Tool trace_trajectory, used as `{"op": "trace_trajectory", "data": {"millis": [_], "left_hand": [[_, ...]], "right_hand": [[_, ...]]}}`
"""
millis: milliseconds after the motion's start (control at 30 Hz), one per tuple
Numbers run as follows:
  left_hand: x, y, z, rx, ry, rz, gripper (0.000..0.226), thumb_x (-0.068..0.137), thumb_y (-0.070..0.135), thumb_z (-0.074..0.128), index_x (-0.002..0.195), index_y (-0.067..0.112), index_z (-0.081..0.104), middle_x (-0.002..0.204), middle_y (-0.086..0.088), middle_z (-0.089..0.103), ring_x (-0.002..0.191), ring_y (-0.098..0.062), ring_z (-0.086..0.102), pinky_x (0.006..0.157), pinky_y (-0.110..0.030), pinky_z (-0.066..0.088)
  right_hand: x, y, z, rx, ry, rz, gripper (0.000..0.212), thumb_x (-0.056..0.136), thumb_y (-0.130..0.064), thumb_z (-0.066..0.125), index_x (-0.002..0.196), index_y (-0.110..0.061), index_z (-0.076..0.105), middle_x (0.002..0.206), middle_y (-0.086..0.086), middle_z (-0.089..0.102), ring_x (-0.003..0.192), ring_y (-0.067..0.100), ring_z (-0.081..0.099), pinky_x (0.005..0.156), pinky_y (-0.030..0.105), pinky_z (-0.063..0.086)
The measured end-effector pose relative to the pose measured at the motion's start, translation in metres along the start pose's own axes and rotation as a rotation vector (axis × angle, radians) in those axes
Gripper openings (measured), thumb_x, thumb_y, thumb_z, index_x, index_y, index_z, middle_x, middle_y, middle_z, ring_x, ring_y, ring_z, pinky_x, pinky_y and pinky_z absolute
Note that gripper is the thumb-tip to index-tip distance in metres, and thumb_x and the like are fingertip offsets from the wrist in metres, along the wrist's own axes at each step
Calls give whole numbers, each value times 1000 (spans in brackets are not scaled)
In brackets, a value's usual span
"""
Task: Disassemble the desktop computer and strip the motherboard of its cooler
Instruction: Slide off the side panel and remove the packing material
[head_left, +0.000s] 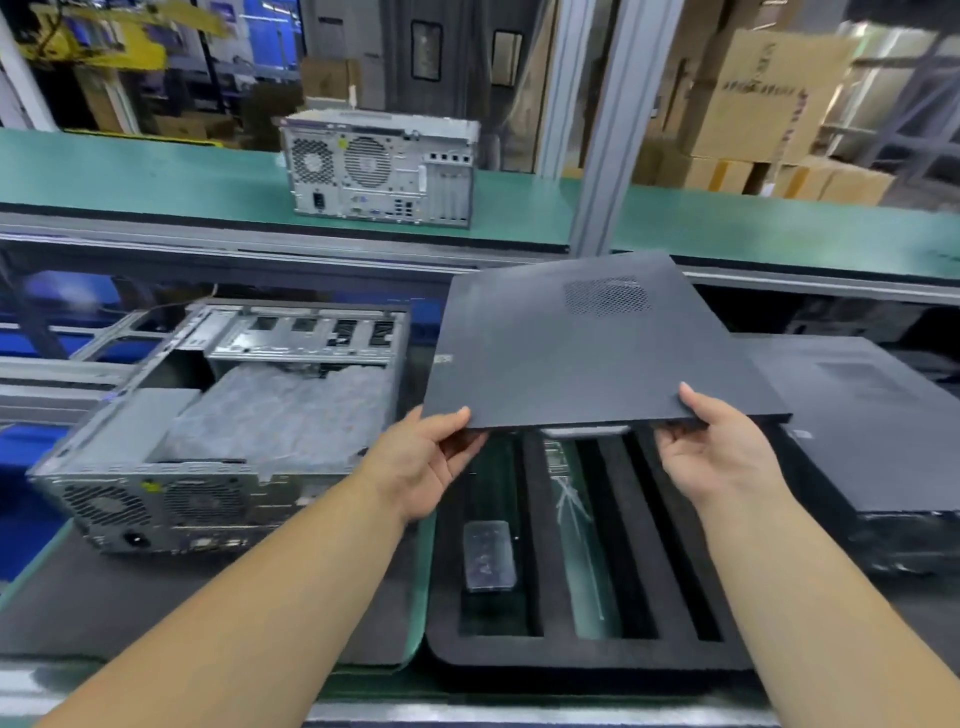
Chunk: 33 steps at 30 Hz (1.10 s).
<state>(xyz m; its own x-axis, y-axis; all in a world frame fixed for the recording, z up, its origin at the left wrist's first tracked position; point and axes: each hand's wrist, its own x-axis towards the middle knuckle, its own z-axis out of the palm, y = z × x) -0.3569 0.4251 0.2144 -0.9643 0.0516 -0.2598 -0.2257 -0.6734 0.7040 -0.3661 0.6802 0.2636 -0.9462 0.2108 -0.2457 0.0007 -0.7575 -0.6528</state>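
A dark side panel (582, 343) is gripped by left hand (426, 457) and right hand (711, 452) above the green-matted bench (421, 587), with cardboard boxes (753, 98) stacked at upper right.

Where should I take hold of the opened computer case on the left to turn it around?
Take the opened case by its two long side walls, one hand on each, coming down from above. It lies on its side with the open face up, so the bare top rims offer a firm grip. Avoid the rear fan grilles facing you and the grey wrapped part inside.
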Motion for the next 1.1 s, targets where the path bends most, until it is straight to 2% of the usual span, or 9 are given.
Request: {"op": "trace_trajectory", "data": {"millis": [67,100,167,233,300,500,733,933,1100], "left_hand": [[12,-20,9,99,8,-80,18,91,1,57,108,7,63,98,-7,72,82,-15,70,75,-28,59],[18,-29,12,162,15,-120,22,91,5,59,113,6,62,107,-9,71,92,-17,69,86,-31,55],[29,-46,15,281,41,-198,48,90,17,63,134,4,51,136,-13,56,125,-23,53,111,-36,37],[38,-59,17,334,75,-244,70,88,26,67,148,7,35,154,-17,31,144,-25,29,120,-36,21],[47,-70,22,353,80,-258,79,86,30,69,151,11,27,158,-18,21,147,-26,20,120,-36,18],[67,-99,44,321,39,-280,70,86,30,69,146,14,37,154,-18,31,143,-27,30,119,-36,21],[82,-120,68,268,-25,-290,60,89,26,64,143,13,41,151,-13,38,141,-25,34,120,-37,21],[88,-123,77,234,-31,-297,63,87,25,65,144,11,39,149,-15,40,140,-26,35,116,-36,25],[92,-117,81,234,-33,-290,63,88,25,64,144,12,38,149,-14,40,140,-25,35,117,-36,24]], "right_hand": [[9,-17,-15,-12,25,-36,19,94,4,52,101,-10,63,89,4,76,80,16,74,69,28,60],[13,-25,-23,-28,36,-53,19,95,4,52,101,-11,63,89,3,76,79,16,74,68,27,60],[23,-35,-39,-82,56,-76,21,95,3,51,104,-11,63,96,3,74,80,14,73,70,28,61],[32,-43,-55,-146,102,-108,24,94,3,54,111,-11,62,104,3,71,84,14,72,72,28,61],[41,-50,-70,-204,164,-158,24,92,2,58,112,-12,61,102,1,72,83,13,72,67,28,61],[55,-65,-101,-440,297,-239,12,88,-13,71,88,-22,63,69,-18,72,63,6,66,62,24,53],[67,-79,-111,-536,292,-337,10,89,-9,68,87,-18,66,78,-8,72,50,1,64,46,14,48],[78,-84,-113,-568,272,-346,13,90,-8,68,86,-20,67,69,-17,72,56,-2,67,44,11,47],[89,-91,-114,-648,249,-351,10,89,-13,70,86,-23,69,75,-17,73,64,-1,68,48,12,49]]}}
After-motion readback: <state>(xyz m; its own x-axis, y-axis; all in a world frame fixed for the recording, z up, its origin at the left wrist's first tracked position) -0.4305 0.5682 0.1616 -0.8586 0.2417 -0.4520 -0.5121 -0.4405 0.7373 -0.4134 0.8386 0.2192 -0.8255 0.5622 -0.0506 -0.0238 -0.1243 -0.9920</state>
